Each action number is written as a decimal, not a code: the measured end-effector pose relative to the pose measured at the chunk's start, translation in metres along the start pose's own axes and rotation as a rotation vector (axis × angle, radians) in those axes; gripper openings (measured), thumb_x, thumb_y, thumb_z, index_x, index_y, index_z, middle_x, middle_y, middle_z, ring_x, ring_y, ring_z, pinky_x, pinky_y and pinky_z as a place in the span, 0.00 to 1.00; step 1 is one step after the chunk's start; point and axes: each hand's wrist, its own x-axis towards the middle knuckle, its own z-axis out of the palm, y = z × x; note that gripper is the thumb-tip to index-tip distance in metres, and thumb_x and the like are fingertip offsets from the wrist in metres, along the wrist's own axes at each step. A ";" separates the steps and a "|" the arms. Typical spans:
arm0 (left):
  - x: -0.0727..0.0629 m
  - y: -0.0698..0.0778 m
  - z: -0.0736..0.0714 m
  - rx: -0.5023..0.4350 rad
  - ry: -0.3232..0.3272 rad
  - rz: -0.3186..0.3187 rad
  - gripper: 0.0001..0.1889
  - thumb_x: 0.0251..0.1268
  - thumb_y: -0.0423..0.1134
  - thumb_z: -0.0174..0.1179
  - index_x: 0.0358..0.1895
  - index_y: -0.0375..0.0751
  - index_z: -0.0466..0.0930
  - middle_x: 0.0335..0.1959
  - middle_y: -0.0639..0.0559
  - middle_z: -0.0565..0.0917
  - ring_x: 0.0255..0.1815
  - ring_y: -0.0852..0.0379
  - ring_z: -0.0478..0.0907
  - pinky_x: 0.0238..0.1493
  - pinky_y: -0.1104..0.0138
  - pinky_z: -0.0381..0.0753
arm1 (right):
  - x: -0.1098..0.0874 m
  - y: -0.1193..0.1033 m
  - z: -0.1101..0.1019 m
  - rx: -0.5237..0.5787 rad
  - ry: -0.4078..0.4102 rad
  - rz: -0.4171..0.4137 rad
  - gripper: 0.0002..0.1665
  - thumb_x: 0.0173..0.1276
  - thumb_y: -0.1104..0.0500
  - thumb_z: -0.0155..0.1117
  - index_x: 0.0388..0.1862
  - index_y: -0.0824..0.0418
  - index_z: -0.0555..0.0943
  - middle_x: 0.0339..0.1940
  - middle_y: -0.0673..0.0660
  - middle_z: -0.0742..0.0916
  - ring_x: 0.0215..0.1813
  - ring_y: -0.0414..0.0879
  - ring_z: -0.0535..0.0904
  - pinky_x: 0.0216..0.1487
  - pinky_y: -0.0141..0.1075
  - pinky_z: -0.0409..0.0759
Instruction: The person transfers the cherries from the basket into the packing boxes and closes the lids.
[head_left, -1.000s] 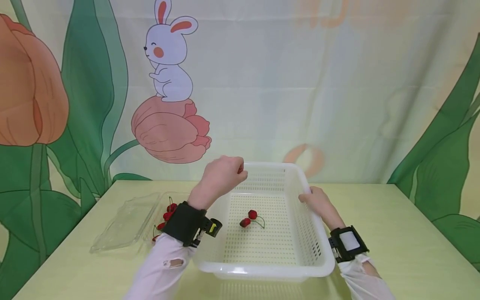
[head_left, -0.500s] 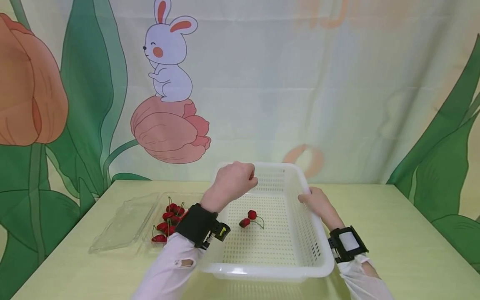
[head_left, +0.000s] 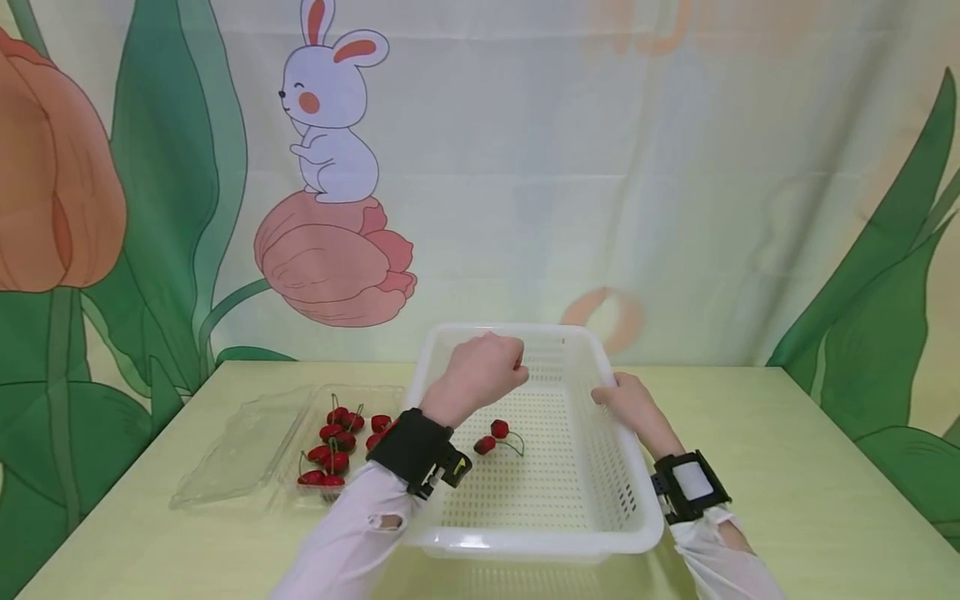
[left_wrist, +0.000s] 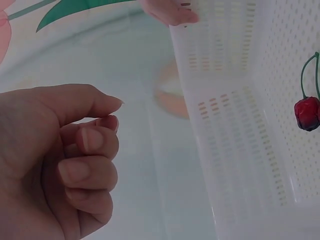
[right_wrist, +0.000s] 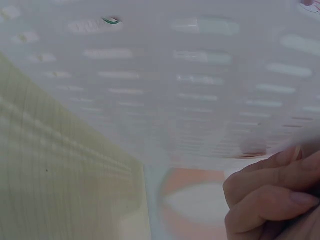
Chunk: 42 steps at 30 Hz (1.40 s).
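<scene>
Cherry transfer is my read of the step: clear box (head_left: 386,398) on the left, white basket (head_left: 525,537) on its right. Direction's a guess; one frame won't settle it. The cherry pair (head_left: 485,446) lies on the basket floor, left of middle, stems joined; the bigger batch of cherries (head_left: 339,462) sits in the box. Clear lid (head_left: 243,446) is left of the box on the counter (head_left: 787,458).

Your left hand (head_left: 483,375): fingers curled into a loose fist, nothing visible in it. It's over the basket's far left part in the head view; left wrist view has it apart from the rim. Your right hand (head_left: 636,408) grips the basket's right rim, thumb inside, fingers curled outside. Can't tell if it's lifting.

Next move, I'd say: uncurl the left hand, then pinch by the stems so the fruit isn't squashed. Steady the rim with the right; a tug would roll the pair.

Labels: no brand I can read. Backdrop has faint orange strokes (head_left: 684,25), maybe lettering, illegible. Lower orange ring (head_left: 630,321) could be an "O"; not sure.
</scene>
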 end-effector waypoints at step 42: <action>0.006 0.001 0.057 -0.078 -0.261 -0.014 0.11 0.59 0.38 0.56 0.19 0.44 0.70 0.14 0.56 0.65 0.15 0.60 0.61 0.19 0.68 0.57 | 0.001 0.000 0.000 -0.025 -0.006 0.003 0.22 0.56 0.63 0.51 0.46 0.77 0.68 0.38 0.70 0.78 0.31 0.55 0.78 0.29 0.44 0.77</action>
